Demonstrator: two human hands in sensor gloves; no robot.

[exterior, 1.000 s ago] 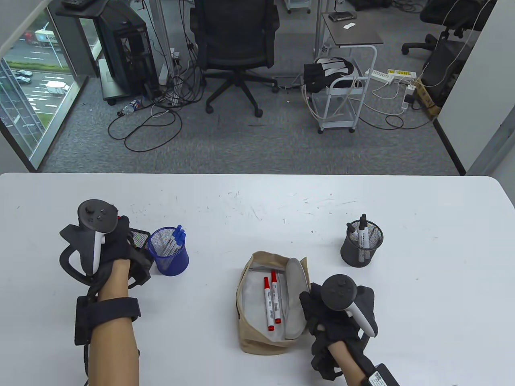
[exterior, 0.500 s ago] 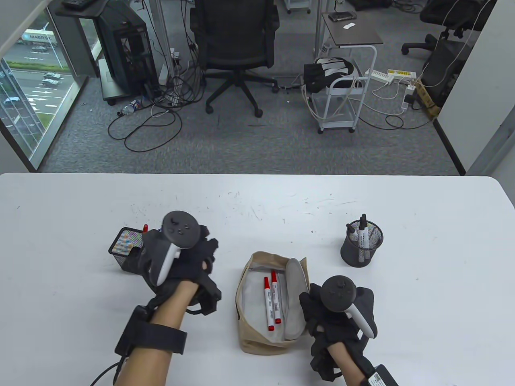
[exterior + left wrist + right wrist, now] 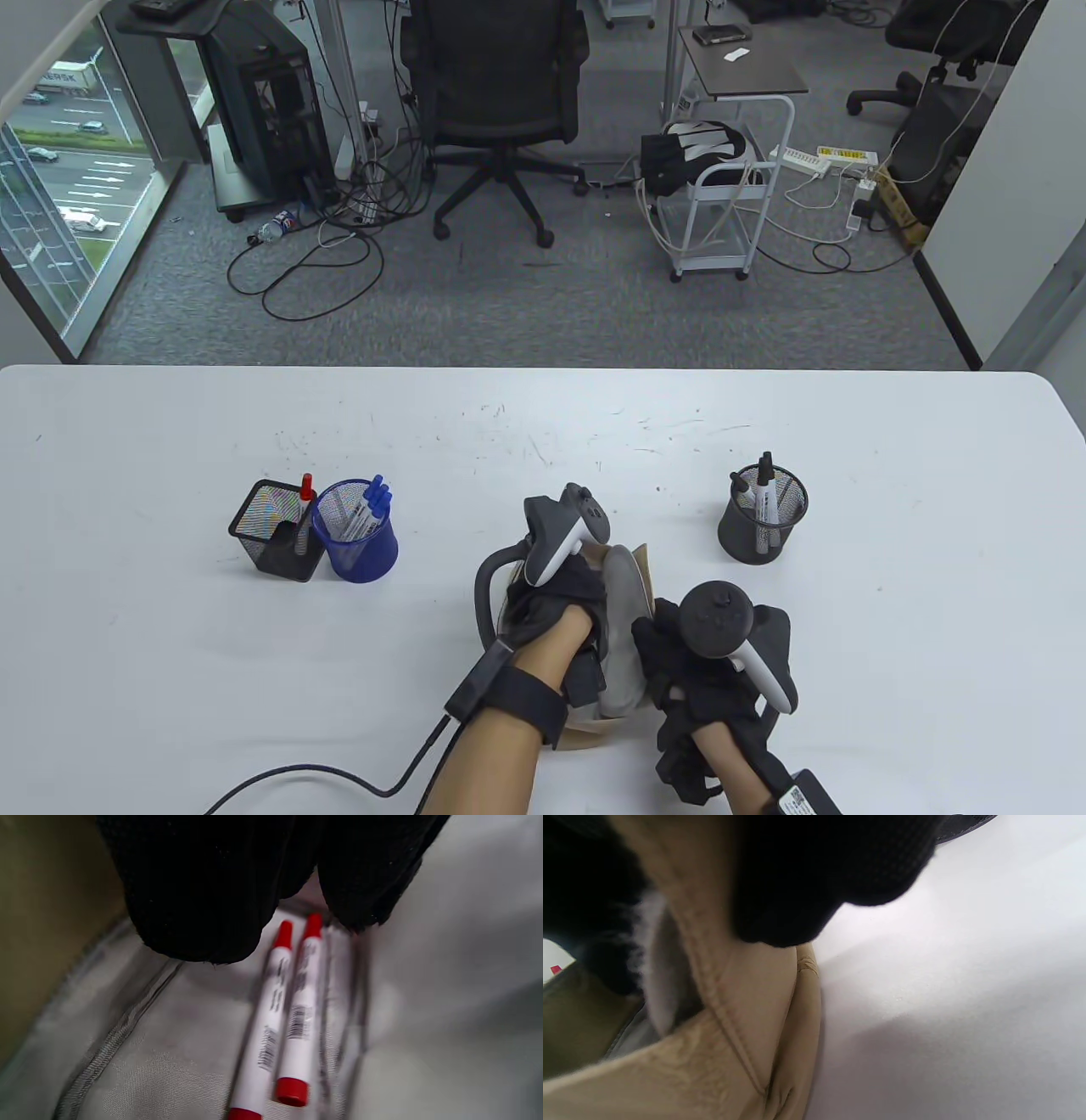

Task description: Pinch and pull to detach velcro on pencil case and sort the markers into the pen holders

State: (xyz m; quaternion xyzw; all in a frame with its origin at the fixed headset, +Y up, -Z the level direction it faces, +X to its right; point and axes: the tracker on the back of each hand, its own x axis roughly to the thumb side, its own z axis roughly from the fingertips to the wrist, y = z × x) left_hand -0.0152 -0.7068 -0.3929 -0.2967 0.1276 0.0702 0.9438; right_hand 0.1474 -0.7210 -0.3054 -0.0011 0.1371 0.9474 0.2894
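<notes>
The beige pencil case (image 3: 626, 594) lies open near the table's front edge. My right hand (image 3: 670, 658) pinches its flap (image 3: 734, 976) and holds it back, one finger (image 3: 818, 878) pressing on the outer side. My left hand (image 3: 560, 598) reaches down into the case. In the left wrist view its fingertips (image 3: 191, 908) hover just above two red markers (image 3: 271, 1014) lying side by side on the grey lining, without gripping them. On the left stand a black square holder (image 3: 270, 533) with one red marker (image 3: 305, 494) and a blue holder (image 3: 356, 548) with blue markers (image 3: 373, 503).
A black round mesh holder (image 3: 762, 522) with black markers stands to the right of the case. A cable (image 3: 339, 777) trails from my left wrist across the table's front. An office chair and a cart stand on the floor beyond the table's far edge.
My left hand has moved right from the holders on the left to over and into the open case. The right hand has kept still on the flap.
</notes>
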